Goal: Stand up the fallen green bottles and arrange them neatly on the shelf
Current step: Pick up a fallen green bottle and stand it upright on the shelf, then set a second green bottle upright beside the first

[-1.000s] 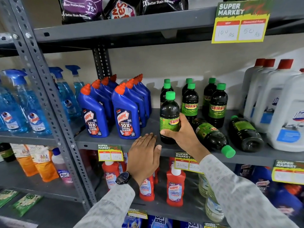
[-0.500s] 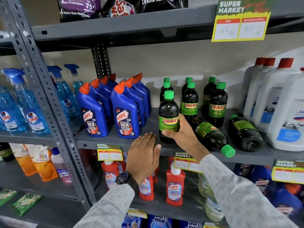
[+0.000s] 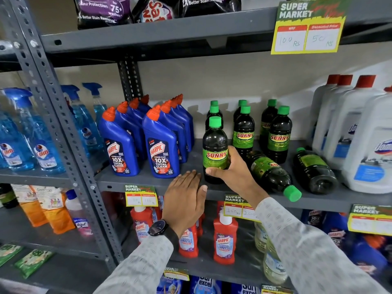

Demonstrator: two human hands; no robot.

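My right hand (image 3: 232,169) grips an upright dark bottle (image 3: 214,145) with a green cap and a "SUNNY" label, standing at the front of the grey shelf (image 3: 148,181). Several more green-capped bottles (image 3: 279,134) stand upright behind it in rows. Two lie fallen: one (image 3: 273,177) just right of my hand, cap pointing toward the shelf's front edge, and another (image 3: 314,168) further right, cap pointing to the back. My left hand (image 3: 185,200) rests flat with fingers together on the shelf's front edge, left of the held bottle, holding nothing.
Blue Harpic bottles (image 3: 161,143) stand left of the green ones. Large white jugs (image 3: 369,145) crowd the right end. Blue spray bottles (image 3: 40,136) fill the neighbouring rack. Red Harpic bottles (image 3: 224,238) stand on the shelf below. Price tags (image 3: 141,195) hang from the shelf edge.
The held bottle has turned so its SUNNY label faces forward. Both hands have stayed almost in place.
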